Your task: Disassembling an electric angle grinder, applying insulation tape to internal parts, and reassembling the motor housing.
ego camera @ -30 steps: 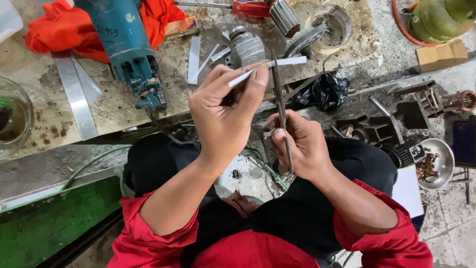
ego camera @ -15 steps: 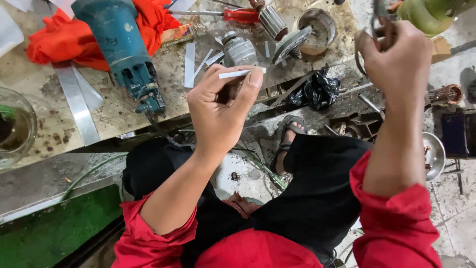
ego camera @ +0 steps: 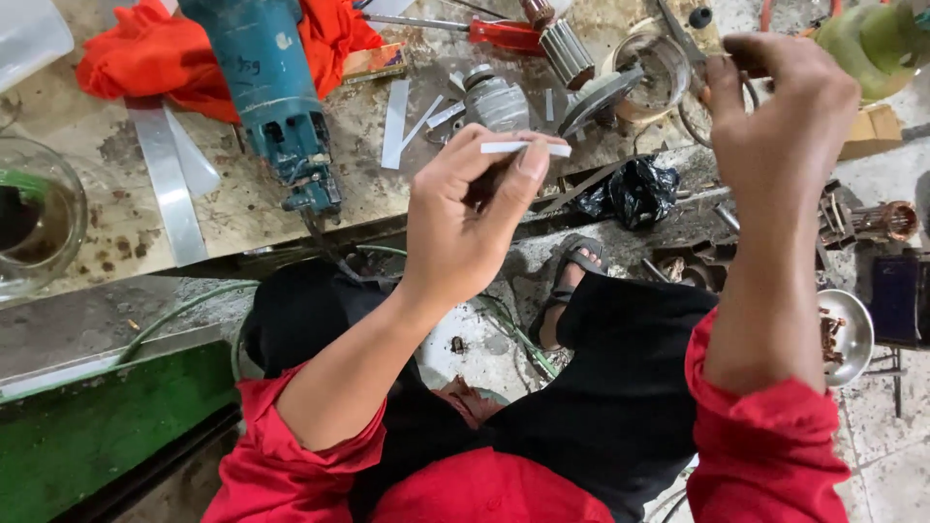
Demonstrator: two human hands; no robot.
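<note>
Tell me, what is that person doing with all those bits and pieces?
A person in red sleeves sits at a messy workbench. Their left hand pinches a small white strip between thumb and fingers. Their right hand is raised over the bench by a round metal part, gripping something thin and dark. A blue power tool lies on the bench beside a red cloth.

Your left hand is raised in front of you with the forearm bare to a rolled red sleeve, wrist bent slightly back, and the thumb and fingers curled closed on a thin white flat strip pinched near the fingertips. Your right hand reaches further out and higher than that strip, well to its right, forearm extended, back of the hand toward you, fingers bent downward and closed.
</note>
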